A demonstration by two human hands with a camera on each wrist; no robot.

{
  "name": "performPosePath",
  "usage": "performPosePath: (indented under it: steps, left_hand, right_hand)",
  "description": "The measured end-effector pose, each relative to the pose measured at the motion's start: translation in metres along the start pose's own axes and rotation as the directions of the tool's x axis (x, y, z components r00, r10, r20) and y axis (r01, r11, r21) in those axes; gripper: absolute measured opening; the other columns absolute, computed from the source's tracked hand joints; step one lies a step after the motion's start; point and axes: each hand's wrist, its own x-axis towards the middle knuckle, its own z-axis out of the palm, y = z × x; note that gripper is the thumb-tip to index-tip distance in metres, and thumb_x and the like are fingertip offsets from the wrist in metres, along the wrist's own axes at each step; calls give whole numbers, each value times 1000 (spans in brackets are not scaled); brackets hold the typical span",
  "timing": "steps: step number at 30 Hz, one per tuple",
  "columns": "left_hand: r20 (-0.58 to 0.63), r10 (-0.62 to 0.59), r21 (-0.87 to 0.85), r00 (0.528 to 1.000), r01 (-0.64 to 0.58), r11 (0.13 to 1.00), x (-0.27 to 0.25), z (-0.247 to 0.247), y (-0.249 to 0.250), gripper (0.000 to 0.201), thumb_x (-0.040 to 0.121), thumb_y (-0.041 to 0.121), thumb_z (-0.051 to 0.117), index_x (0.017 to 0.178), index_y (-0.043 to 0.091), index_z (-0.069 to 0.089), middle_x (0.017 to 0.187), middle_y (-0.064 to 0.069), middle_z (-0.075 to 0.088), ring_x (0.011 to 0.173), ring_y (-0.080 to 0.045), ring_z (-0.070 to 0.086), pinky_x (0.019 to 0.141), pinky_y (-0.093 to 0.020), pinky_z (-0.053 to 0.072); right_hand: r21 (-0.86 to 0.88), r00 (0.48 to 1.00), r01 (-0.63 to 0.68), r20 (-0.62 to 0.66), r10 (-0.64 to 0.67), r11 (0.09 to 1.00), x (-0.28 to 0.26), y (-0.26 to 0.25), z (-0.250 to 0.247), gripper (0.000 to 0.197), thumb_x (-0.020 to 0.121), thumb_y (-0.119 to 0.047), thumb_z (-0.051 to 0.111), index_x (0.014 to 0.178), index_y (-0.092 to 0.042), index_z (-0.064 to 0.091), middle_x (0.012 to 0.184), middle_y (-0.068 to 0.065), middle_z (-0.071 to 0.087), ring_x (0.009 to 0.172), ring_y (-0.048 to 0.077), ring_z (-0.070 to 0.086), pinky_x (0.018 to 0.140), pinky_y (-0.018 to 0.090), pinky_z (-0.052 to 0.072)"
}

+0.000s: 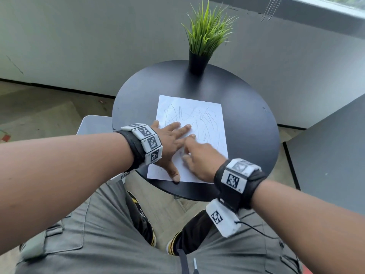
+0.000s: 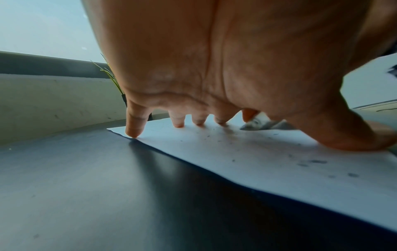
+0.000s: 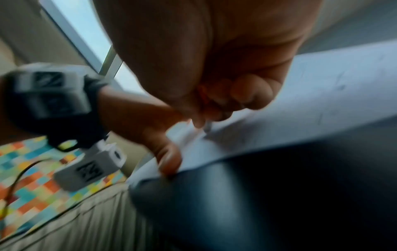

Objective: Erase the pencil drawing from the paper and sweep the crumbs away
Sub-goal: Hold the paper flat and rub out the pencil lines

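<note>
A: Nearest the camera, what shows?

B: Grey trousers (image 1: pixel 110 230), then the two forearms with tagged wristbands reaching over the near edge of a round black tabletop (image 1: pixel 250 123).

A: And the paper?

B: The white paper (image 1: pixel 197 107) lies flat on the near half of the tabletop, its near edge close to the rim. The left hand (image 1: pixel 169 143) lies on its near-left part with fingers spread and straight, the thumb tip at the sheet's near edge, the little finger tip at the left edge in the left wrist view.

A: The right hand?

B: The right hand (image 1: pixel 201 157) is on the paper just right of the left, crossing over its fingers. Its grip is narrow: fingers curled in, pinching a small whitish eraser (image 2: pixel 255 123) whose tip meets the sheet. The right wrist view is blurred, so I take it for an eraser mostly from the left wrist view.

A: Crumbs?

B: Dark eraser crumbs (image 2: pixel 311 162) lie scattered on the sheet near the left thumb.

A: The drawing?

B: Faint pencil scribbles (image 1: pixel 199 119) cover the far half of the sheet, beyond both hands.

A: Farther back?

B: A green grass plant in a black pot (image 1: pixel 197 62) stands upright at the far edge, well apart from the paper, with a grey wall behind.
</note>
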Motion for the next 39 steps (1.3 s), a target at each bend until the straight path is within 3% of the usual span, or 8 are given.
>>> performPosePath:
  steps: [5, 10, 15, 19, 24, 29, 34, 39]
  left_hand:
    - [11, -2, -6, 1000, 2, 1000, -2, -2, 1, 147, 50, 98, 57, 157, 31, -18, 165, 7, -25, 154, -22, -13, 116, -67, 15]
    - [13, -5, -12, 1000, 5, 1000, -1, -1, 2, 146, 50, 96, 60, 156, 34, -19, 165, 5, -27, 154, -24, -14, 116, -68, 14]
    - [24, 8, -8, 1000, -7, 1000, 0, -4, 0, 141, 51, 97, 59, 154, 41, -19, 165, 4, -27, 154, -25, -14, 114, -68, 17]
    - [30, 2, 5, 1000, -2, 1000, 0, -3, 2, 140, 51, 97, 59, 154, 44, -20, 164, 3, -29, 154, -26, -15, 115, -69, 16]
    - [45, 2, 7, 999, -2, 1000, 1, -6, 3, 136, 51, 98, 58, 152, 50, -20, 164, 2, -29, 153, -29, -15, 112, -72, 19]
    - [38, -2, 27, 999, 1, 1000, 2, -5, 3, 135, 49, 98, 57, 150, 52, -20, 163, 1, -30, 153, -30, -14, 111, -72, 19]
    - [47, 3, 38, 999, -5, 999, 1, -7, 5, 134, 50, 98, 57, 150, 52, -20, 164, -1, -28, 153, -30, -14, 111, -71, 20]
    - [54, 28, 84, 998, -32, 996, 0, -8, 1, 134, 51, 96, 59, 150, 52, -21, 164, 0, -29, 153, -28, -13, 113, -68, 19]
  right_hand:
    - [25, 983, -115, -142, 118, 993, 20, 27, -30, 22, 98, -38, 49, 108, -18, 50, 108, 12, 64, 93, 32, 57, 77, 35, 45]
    - [-102, 966, 242, 114, -230, 965, -19, 7, -4, 21, 100, -36, 47, 110, -18, 50, 96, 10, 65, 88, 31, 58, 75, 40, 46]
    - [-19, 995, 3, -101, -4, 1000, 0, 37, -25, 23, 99, -42, 46, 109, -21, 47, 104, 13, 65, 89, 33, 58, 77, 38, 47]
    - [-79, 969, 230, 111, -221, 970, -30, 12, 3, 24, 101, -42, 45, 107, -19, 48, 96, 11, 64, 88, 31, 58, 77, 41, 47]
    - [48, 986, -71, -145, 77, 996, -5, 42, -24, 22, 99, -43, 47, 103, -22, 46, 96, 12, 64, 81, 31, 58, 77, 41, 51]
    - [-32, 978, 178, 111, -174, 983, -40, 8, 3, 18, 100, -37, 46, 108, -20, 48, 90, 3, 59, 86, 30, 57, 76, 39, 49]
    - [42, 982, -122, -143, 126, 992, -7, 49, -26, 19, 97, -43, 48, 101, -24, 47, 98, 12, 64, 83, 32, 59, 79, 41, 52]
    - [5, 975, 180, 133, -179, 984, -36, 13, 2, 20, 100, -42, 47, 105, -24, 50, 91, 5, 62, 85, 27, 58, 76, 37, 48]
